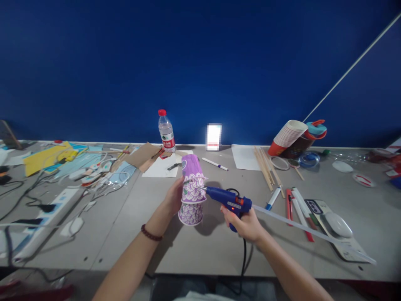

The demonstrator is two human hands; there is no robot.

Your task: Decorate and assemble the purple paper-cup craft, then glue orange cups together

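Note:
My left hand (pixel 174 195) is wrapped round the left side of a stack of paper cups (pixel 193 191) coloured purple, with a scale pattern on the lower cups. A blue hot glue gun (pixel 230 199) is in my right hand (pixel 242 223), its small orange light lit. The metal nozzle of the gun points left and meets or nearly meets the side of the cups; I cannot tell whether it touches. From the gun's back a long clear glue stick (pixel 300 228) sticks out to the right. The gun's black cord (pixel 244 259) hangs down over the table edge.
A water bottle (pixel 166 133) and a lit phone (pixel 213 137) stand by the blue wall. Stacked paper cups (pixel 286 137), wooden sticks (pixel 265 169), markers (pixel 300 209) and a phone with a white mouse (pixel 338 224) lie right. Left are a power strip (pixel 52 223), cables and paper scraps.

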